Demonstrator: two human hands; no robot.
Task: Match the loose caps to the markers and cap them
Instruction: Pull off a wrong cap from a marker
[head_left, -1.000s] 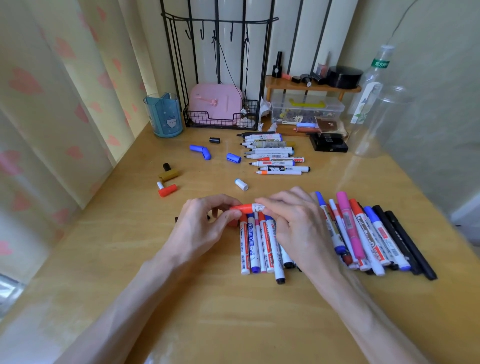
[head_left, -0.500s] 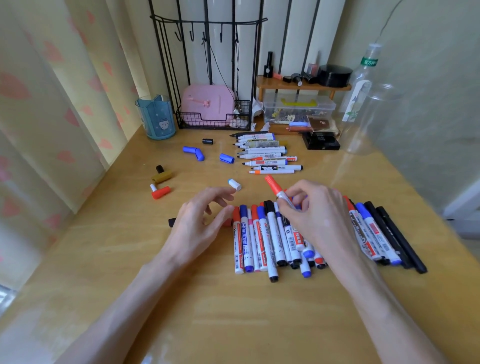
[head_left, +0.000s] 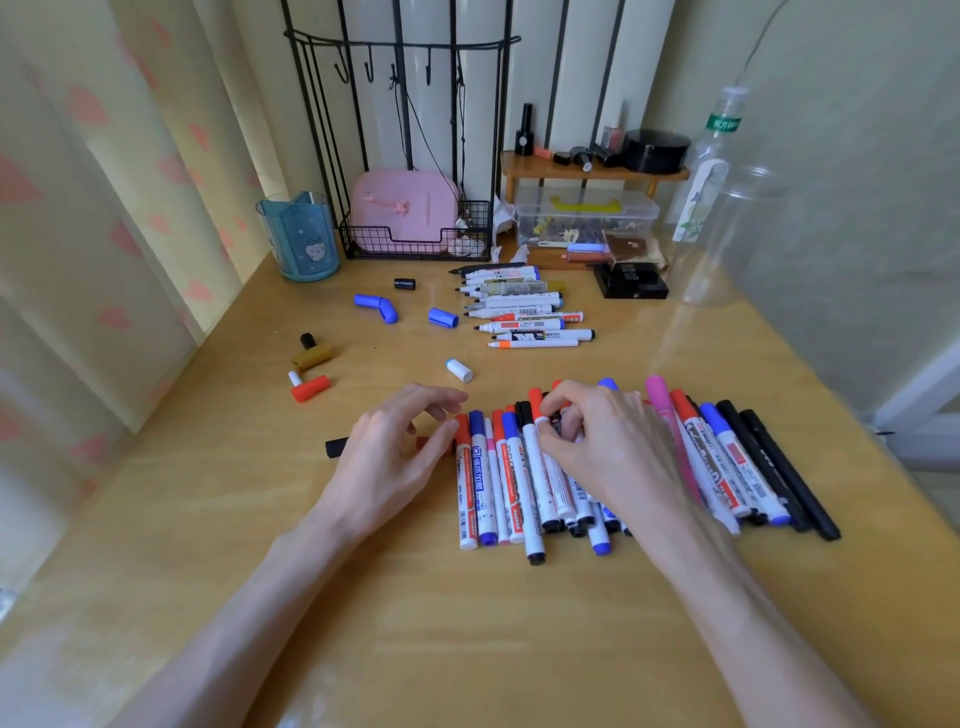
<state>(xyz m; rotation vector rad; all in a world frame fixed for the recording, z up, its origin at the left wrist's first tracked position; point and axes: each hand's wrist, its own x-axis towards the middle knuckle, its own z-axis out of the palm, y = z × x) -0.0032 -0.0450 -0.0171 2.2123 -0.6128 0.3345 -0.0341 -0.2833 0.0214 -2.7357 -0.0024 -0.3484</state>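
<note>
Pinching with right hand (head_left: 602, 447) a red-capped white plastic marker (head_left: 535, 401) atop row of capped markers (head_left: 488, 478); resting left hand (head_left: 395, 457) loose, empty, beside it. Farther back, loose blue plastic caps (head_left: 442, 317).

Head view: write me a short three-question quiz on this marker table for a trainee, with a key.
1. True or false: the uncapped markers lie farther from the person than the capped row.
2. The loose cap just beyond the left hand is: A white, B green, C yellow.
3. At which end of the capped row do the black markers lie?
Key: 1 true; 2 A; 3 the right end, past the right hand, which pinches a red-capped marker.
</note>
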